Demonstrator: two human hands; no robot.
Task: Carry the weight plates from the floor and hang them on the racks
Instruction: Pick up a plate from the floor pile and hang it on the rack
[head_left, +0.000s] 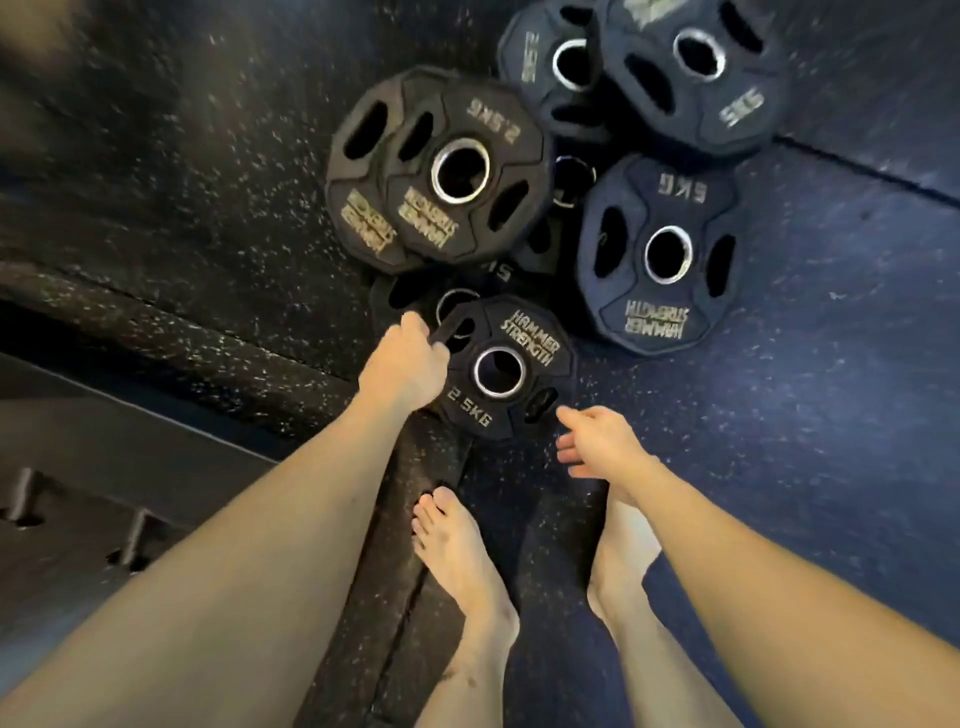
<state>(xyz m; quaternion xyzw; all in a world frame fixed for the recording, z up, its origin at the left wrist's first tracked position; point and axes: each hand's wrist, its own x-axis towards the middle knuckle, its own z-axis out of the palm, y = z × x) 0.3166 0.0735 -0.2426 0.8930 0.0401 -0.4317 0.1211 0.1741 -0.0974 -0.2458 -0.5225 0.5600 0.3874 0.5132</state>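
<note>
A small black 2.5 kg weight plate (511, 366) with a steel centre ring is gripped at its left edge by my left hand (410, 358), fingers hooked through a grip slot. My right hand (597, 441) hovers open just right of and below that plate, not touching it. Beyond lie more plates on the floor: a stacked pair marked 2.5 kg (441, 171), a 5 kg plate (660, 254) at right, and two dark plates (691, 67) at the top. Another plate (410, 296) lies partly hidden under the held one. No rack is in view.
Speckled black rubber floor (182, 156) lies at left, bluish mat (831, 415) at right. My bare feet (462, 561) stand below the plates. A dark metal base with slots (78, 493) sits at lower left.
</note>
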